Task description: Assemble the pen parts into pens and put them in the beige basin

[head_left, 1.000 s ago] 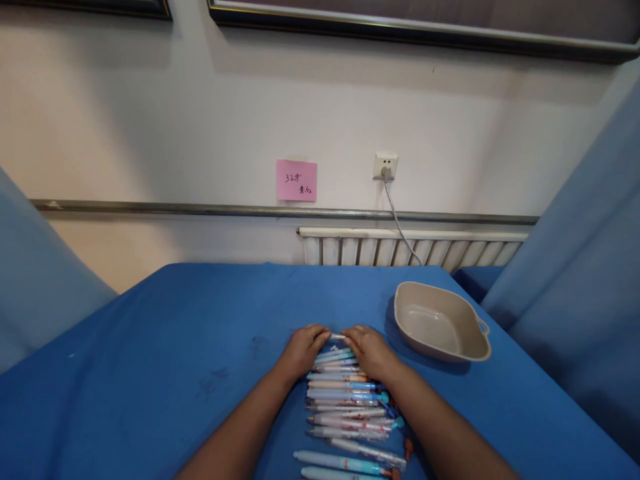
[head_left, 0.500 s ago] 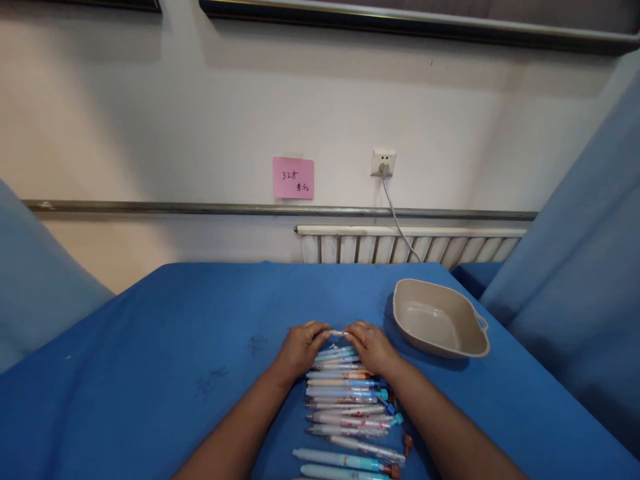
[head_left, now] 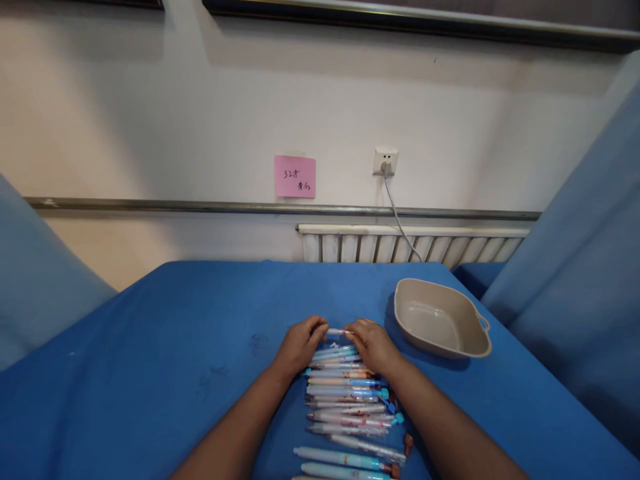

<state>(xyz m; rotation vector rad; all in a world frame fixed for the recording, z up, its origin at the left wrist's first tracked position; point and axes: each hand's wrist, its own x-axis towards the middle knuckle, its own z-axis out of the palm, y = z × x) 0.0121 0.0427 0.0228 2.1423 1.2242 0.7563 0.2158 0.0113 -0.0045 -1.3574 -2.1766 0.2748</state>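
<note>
My left hand [head_left: 301, 343] and my right hand [head_left: 371, 343] face each other over the far end of a column of pens. Between them a whitish pen [head_left: 337, 331] with a reddish mark lies crosswise, its ends pinched in the fingertips of both hands. Just below the hands, several pens [head_left: 345, 393] in pale blue, white, pink and orange lie side by side, some with blue or brown toppers at their right ends. Nearer to me are a clear-and-white pen [head_left: 365, 447] and a light blue pen [head_left: 337, 457]. My right hand partly covers the topmost pens.
A beige basin [head_left: 440, 320] with a loop handle stands to the right on the blue tablecloth [head_left: 175, 347]. Behind the table are a white radiator [head_left: 370, 247], a plugged-in cable [head_left: 397, 217] and a pink note [head_left: 295, 177]. Blue curtains [head_left: 575, 267] hang at both sides.
My left fingertips have shifted slightly left and up along the held pen, showing more of it. My right hand stays almost where it was. The pens and basin stay in place.
</note>
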